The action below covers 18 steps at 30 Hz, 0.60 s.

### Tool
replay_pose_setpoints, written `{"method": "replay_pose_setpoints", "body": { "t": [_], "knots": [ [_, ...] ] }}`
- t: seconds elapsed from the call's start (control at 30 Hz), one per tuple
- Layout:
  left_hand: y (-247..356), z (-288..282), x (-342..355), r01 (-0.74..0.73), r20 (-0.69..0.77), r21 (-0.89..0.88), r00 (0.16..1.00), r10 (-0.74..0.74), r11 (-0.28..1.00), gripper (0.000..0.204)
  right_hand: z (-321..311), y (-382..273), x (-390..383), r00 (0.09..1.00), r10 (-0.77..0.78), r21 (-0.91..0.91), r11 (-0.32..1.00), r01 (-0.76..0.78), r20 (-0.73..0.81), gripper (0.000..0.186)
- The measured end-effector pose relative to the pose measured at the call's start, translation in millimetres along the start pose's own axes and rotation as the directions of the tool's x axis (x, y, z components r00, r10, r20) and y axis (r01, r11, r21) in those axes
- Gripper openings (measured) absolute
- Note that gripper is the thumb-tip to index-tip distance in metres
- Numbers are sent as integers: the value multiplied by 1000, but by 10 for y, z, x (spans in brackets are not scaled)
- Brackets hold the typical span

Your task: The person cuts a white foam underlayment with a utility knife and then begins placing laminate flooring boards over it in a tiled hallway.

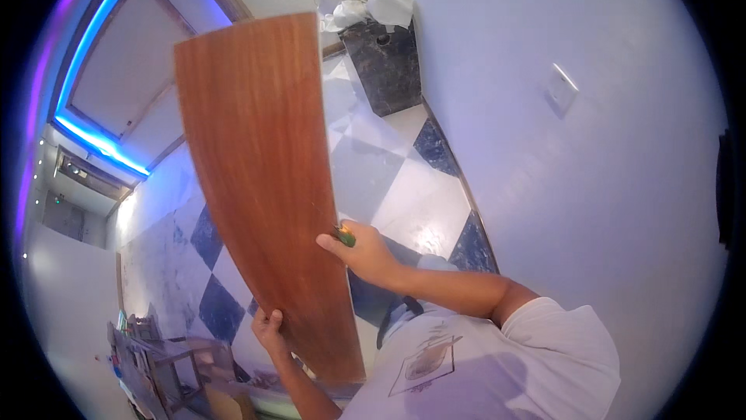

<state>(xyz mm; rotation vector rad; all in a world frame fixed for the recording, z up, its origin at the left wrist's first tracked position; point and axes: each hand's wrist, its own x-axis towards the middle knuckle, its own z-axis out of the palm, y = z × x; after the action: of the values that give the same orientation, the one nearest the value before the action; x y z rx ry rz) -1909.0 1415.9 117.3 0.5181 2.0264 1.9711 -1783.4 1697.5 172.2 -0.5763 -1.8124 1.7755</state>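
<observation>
The left hand [268, 331] is gripping the board's [260, 179] lower edge; the right hand [365, 253], fingers pinching a green pencil [344, 237], is steadying its right edge.

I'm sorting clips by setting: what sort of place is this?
Probably a room being fitted out: a checkered blue-and-white tiled floor, crumpled white sheets on a dark stone block, and a long reddish-brown wood plank held in both hands.

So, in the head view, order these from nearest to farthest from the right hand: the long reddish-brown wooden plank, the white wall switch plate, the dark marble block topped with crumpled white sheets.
From the right hand:
1. Long reddish-brown wooden plank, touching it, left.
2. Dark marble block, far along the floor, ahead.
3. White wall switch plate, upper right on the wall, roughly as far; too close to call.
</observation>
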Motion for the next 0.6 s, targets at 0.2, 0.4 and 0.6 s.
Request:
{"method": "replay_pose_setpoints", "body": {
  "t": [0.2, 0.4, 0.6],
  "knots": [
    [-327, 193, 1315, 257, 112, 24, 960, -258, 966, 62, 87, 524, 1201, 983, 181, -51, 983, -179, 41, 47],
    [-1115, 401, 2555, 551, 167, -46, 827, -537, 834, 63, 260, 1491, 2541, 969, 246, -210, 949, -234, 33, 43],
    [-1700, 443, 3376, 673, 186, -197, 740, -647, 713, 64, 323, 1566, 3754, 886, 398, -261, 905, -336, 238, 41]
  ]
}}
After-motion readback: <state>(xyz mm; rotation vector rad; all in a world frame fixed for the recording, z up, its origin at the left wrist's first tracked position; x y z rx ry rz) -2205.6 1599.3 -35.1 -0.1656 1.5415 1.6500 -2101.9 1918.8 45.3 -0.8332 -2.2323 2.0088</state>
